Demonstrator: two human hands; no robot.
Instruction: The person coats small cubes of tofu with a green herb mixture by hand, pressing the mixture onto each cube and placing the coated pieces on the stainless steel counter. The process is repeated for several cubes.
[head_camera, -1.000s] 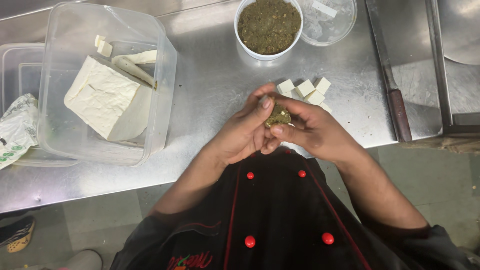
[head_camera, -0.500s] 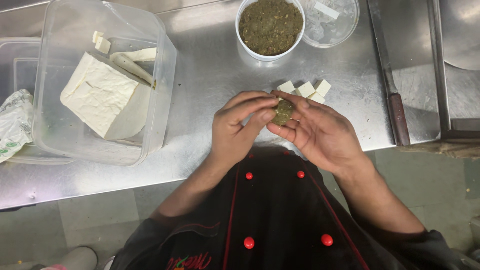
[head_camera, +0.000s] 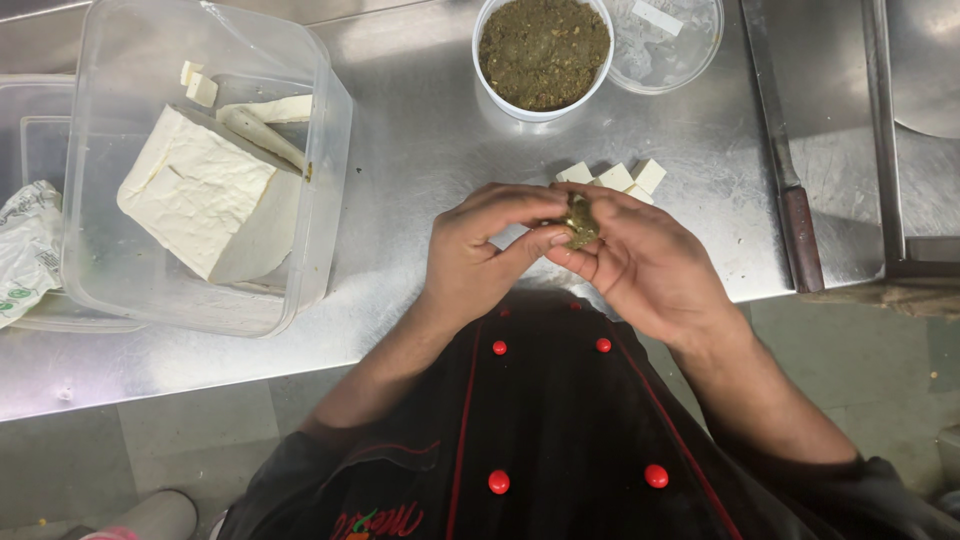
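Both hands pinch 1 green-coated cube (head_camera: 581, 222) just below the white cubes (head_camera: 615, 178): left hand (head_camera: 478, 250) presses, right hand (head_camera: 640, 262) cups. Turning it gently should coat evenly without crumbling.

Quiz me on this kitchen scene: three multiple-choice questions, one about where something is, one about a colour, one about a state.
1. Where is the large white block?
A. In the clear plastic tub
B. On the bare counter
C. In the round white cup

2. What colour are the jacket buttons?
A. Blue
B. Red
C. White

3. What is the state of the round white cup?
A. Tipped over
B. Lidded
C. Open, full of green-brown mix

Answers:
1 A, the clear plastic tub walls surround it.
2 B, red dots stand on black cloth.
3 C, the mix shows from above.
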